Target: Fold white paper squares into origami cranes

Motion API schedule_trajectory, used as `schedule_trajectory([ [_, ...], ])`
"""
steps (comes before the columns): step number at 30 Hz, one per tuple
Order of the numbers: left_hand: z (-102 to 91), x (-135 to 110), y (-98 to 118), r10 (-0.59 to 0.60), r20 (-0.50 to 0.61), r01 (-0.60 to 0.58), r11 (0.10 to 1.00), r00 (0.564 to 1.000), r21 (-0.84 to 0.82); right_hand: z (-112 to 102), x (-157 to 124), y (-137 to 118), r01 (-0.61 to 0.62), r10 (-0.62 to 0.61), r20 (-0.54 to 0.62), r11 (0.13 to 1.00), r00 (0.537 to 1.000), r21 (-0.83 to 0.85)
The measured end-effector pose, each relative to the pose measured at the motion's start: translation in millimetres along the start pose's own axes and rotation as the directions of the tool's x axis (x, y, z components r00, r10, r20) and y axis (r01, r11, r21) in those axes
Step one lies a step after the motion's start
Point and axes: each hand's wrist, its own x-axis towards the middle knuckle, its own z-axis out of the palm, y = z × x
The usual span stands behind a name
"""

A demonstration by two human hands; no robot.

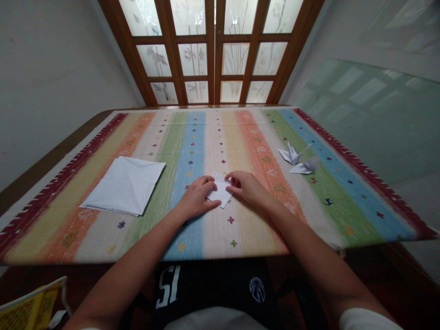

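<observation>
A small folded piece of white paper (220, 192) lies on the striped tablecloth (240, 229) in front of me. My left hand (197, 197) rests on its left side, fingers curled and pressing down on it. My right hand (245, 185) pinches its upper right edge with the fingertips. Both hands touch the paper, which lies flat on the cloth.
A stack of white square sheets (125, 185) lies to the left. Two folded white paper cranes (298, 158) sit at the right on the cloth. Wooden glazed doors (213, 50) stand beyond the table's far edge. A yellow printed item (30, 309) is at lower left.
</observation>
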Motion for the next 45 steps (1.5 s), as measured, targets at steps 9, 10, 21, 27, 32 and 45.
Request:
schedule_trajectory([
  [9, 2.0, 1, 0, 0.004, 0.050, -0.007, 0.998, 0.999, 0.067, 1, 5, 3, -0.072, 0.075, -0.088, 0.997, 0.993, 0.028],
  [10, 2.0, 1, 0, 0.005, 0.051, -0.008, 0.998, 0.999, 0.066, 1, 5, 3, -0.088, 0.093, -0.095, 0.995, 0.991, 0.057],
  [21, 0.9, 0, 0, 0.004, 0.013, -0.003, 0.999, 1.000, -0.044, -4, 3, 0, -0.063, 0.069, -0.053, 0.993, 0.996, 0.104],
  [27, 1.8, 0, 0, 0.013, -0.008, -0.013, 0.997, 1.000, -0.074, -6, 1, -3, -0.043, 0.048, -0.069, 0.997, 0.996, 0.065],
  [32, 2.7, 0, 0, -0.005, -0.007, 0.004, 0.998, 1.000, -0.063, -4, 1, -7, 0.031, -0.028, -0.175, 0.999, 0.984, 0.014],
  [45, 1.8, 0, 2, -0.034, -0.023, 0.033, 0.998, 0.999, -0.046, -3, 3, -10, -0.009, 0.047, -0.210, 0.983, 0.977, 0.182],
])
